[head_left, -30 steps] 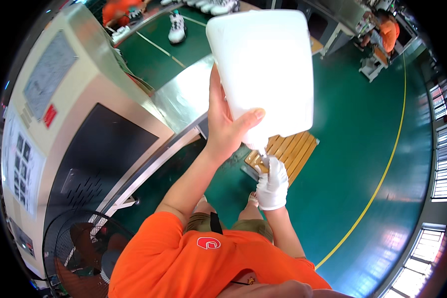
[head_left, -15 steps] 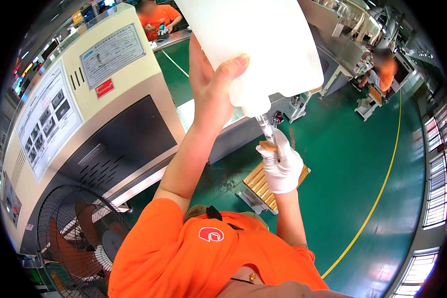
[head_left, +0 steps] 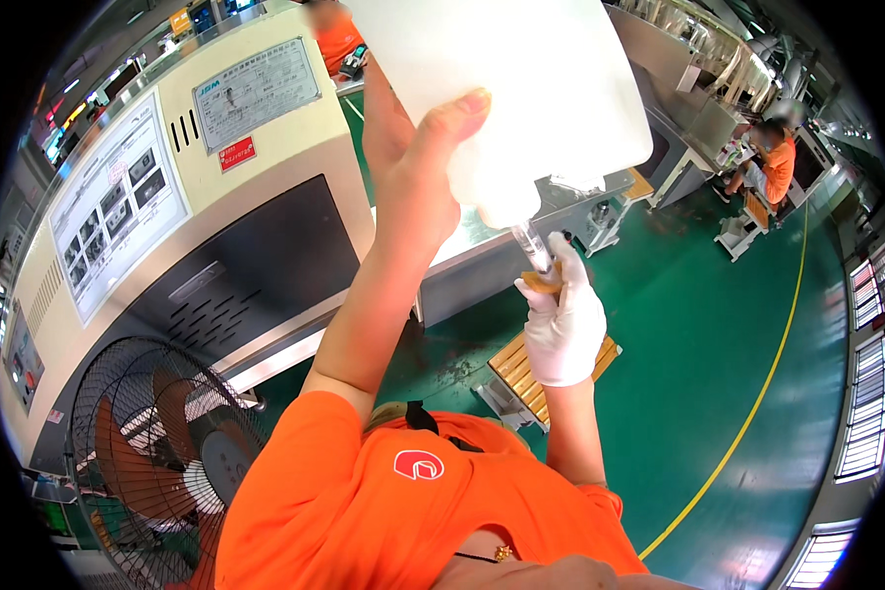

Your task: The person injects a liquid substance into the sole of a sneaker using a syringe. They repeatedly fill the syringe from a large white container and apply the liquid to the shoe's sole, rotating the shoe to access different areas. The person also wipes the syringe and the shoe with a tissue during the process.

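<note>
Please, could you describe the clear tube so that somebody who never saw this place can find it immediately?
Start from the big white container, held by the bare left hand at the upper middle. Look at its narrow neck, just above the white-gloved right hand. The clear tube between them is slim and see-through, while both neighbours are white.

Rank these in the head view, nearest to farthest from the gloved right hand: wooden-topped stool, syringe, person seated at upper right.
1. Syringe: in the gloved right hand.
2. Wooden-topped stool: on the floor, below.
3. Seated person: upper right, across the floor.
</note>
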A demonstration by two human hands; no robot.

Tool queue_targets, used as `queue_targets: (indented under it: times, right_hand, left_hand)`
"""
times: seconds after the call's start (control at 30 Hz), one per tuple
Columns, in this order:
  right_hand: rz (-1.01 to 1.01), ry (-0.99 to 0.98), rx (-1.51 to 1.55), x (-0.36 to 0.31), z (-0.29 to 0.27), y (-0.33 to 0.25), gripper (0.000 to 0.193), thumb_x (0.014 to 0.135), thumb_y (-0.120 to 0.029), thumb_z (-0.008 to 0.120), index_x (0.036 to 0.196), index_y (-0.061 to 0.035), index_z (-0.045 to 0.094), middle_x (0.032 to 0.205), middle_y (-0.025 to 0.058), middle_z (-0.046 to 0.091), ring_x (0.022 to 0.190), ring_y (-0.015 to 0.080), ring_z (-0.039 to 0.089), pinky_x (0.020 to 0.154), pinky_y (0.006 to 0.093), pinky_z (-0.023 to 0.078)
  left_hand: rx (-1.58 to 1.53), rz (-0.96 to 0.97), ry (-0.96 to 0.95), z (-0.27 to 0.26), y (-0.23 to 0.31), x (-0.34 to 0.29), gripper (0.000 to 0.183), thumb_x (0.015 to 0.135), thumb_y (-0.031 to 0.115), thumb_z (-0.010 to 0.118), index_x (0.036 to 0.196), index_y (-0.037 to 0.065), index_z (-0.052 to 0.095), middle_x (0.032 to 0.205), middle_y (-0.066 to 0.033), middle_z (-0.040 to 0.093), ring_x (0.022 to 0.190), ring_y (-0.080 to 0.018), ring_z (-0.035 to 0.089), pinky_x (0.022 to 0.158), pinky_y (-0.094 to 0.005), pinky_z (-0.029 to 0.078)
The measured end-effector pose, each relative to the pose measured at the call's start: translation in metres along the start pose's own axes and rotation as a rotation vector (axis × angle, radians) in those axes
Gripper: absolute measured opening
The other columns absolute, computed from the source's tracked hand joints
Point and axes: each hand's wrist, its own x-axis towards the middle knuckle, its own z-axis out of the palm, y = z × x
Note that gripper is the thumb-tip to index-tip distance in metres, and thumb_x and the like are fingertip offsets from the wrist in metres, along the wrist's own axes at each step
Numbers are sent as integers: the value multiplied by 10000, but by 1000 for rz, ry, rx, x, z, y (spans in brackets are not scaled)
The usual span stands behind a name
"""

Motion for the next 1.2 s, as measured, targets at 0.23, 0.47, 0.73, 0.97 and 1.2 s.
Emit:
queue_targets:
  times: [0.23,0.47,0.73,0.97,1.2]
  right_hand:
    - [322,-153,6,-1,-13,-7,689,790,-148,776,1391,-42,456,763,52,680,627,147,646,620,224,503]
    - [90,18,28,-1,-8,4,365,756,-394,772,931,-83,697,622,55,608,533,237,586,526,309,448]
    - [266,34,30,-8,-9,7,401,669,-390,842,634,-30,668,531,77,538,469,215,515,475,313,400]
    - [490,11,178,-16,-14,10,430,626,-362,871,592,3,645,513,59,530,454,154,468,466,301,377]
    - [699,-182,84,-33,-30,20,452,676,-255,850,1014,-27,655,660,62,620,542,153,540,560,268,466]
  left_hand:
    - [-68,-14,45,-5,-2,1,570,792,238,611,1311,48,468,1168,-89,530,1098,-214,523,883,-355,456]
    - [-66,-1,66,-5,-4,2,577,798,247,618,1317,45,465,1170,-87,530,1108,-209,519,890,-367,453]
    - [-66,23,65,-1,-4,-5,583,813,223,607,1340,32,444,1176,-91,528,1109,-204,521,911,-353,443]
    - [-42,1,56,6,-14,-13,596,821,215,603,1359,29,427,1201,-98,522,1116,-210,517,918,-356,441]
    - [-24,-152,123,5,-63,-35,624,822,156,634,1376,5,391,1221,-122,523,1134,-226,518,961,-368,437]
